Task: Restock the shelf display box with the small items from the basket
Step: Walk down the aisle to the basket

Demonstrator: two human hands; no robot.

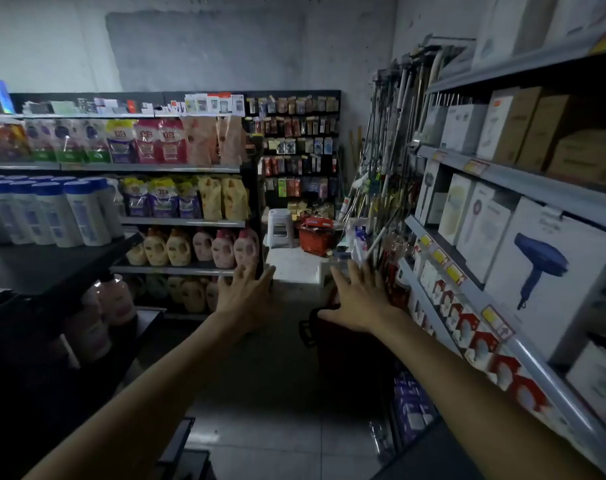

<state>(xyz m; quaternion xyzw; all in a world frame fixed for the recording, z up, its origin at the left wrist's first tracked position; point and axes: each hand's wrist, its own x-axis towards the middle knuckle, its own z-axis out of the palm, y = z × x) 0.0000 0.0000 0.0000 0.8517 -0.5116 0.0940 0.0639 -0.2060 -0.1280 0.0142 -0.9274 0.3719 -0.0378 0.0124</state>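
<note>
Baskets show twice: a red basket (316, 239) on the floor at the aisle's far end beside a white stool (279, 227), and a dark one (343, 344) just under the right hand (358, 303). Both hands, the left hand (244, 296) included, reach forward with fingers spread, holding nothing.

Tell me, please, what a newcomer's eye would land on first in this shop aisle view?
First, the two bare arms stretched forward in the middle, the left hand and right hand both open with fingers spread, holding nothing. Next, the white box picturing a blue hair dryer on the right-hand shelving. Then the red basket on the floor at the far end, beside a white stool.
</note>
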